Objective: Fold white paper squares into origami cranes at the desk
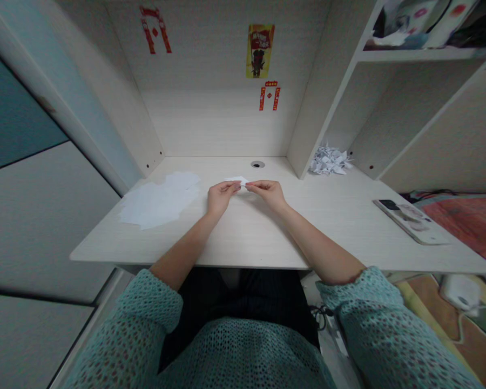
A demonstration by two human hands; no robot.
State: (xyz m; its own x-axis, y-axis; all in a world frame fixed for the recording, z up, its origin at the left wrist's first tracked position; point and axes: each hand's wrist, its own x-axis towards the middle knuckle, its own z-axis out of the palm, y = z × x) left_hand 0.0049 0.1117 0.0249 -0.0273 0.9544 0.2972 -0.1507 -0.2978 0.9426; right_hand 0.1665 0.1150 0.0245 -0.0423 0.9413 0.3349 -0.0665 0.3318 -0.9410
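A small piece of white paper (236,178) is held up between my two hands over the middle of the desk. My left hand (222,195) pinches its left side between thumb and fingers. On the other side, my right hand (268,192) pinches the paper's near right part. The fingertips of both hands almost meet, and they hide part of the paper. Loose white paper sheets (160,199) lie spread and overlapping on the desk to the left of my hands.
Folded white paper bits (330,160) are heaped in the cubby at the back right. A phone (411,220) lies face down near the desk's right end. The desk (243,243) has a cable hole (258,164) at the back. An upright divider (328,102) stands right of centre.
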